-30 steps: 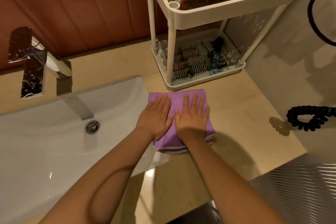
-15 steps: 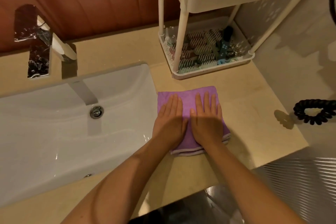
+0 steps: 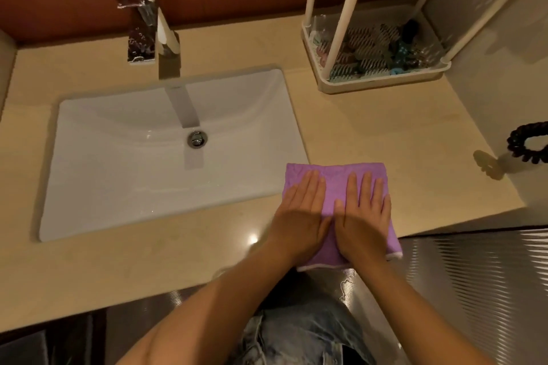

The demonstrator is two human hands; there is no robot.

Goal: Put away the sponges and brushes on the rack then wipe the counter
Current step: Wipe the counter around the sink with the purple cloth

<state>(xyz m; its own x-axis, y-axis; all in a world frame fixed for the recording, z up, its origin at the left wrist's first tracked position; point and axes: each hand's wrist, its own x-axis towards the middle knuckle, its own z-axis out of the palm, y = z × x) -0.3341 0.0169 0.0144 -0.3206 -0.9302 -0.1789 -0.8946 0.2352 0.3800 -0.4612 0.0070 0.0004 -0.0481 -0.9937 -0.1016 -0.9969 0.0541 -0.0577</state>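
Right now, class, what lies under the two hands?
A purple cloth, pressed flat by the left hand and right hand. The counter beneath it is covered.

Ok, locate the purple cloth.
Head view: the purple cloth lies at the near counter edge, right of the sink, under the left hand and right hand.

Beige table: white rack stood at 1 o'clock, purple cloth lay flat at 5 o'clock by the front edge, sink inset at 9.
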